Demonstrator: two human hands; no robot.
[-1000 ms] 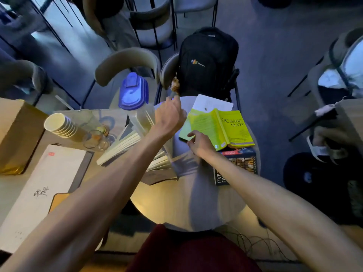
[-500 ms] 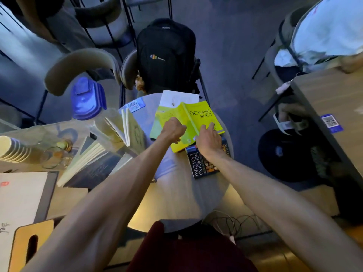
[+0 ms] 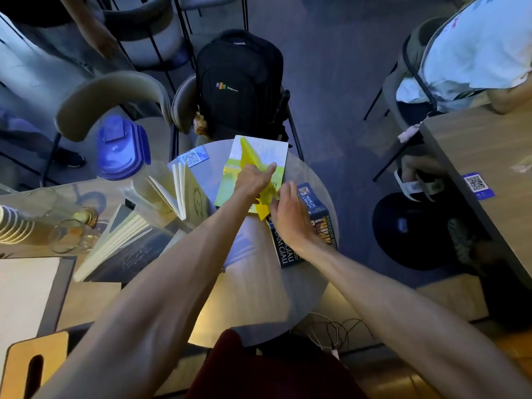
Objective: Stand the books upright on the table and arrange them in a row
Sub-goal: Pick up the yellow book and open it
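Since the yellow paperback (image 3: 230, 182) is light and floppy, I'd grip near its spine; left hand (image 3: 253, 180) pinches its cover, right hand (image 3: 290, 217) spread flat beside it.

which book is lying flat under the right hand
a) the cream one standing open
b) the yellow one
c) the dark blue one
c, the right hand hovers over the dark blue book, which lies flat at the round table's right edge, while the left hand holds the yellow book.
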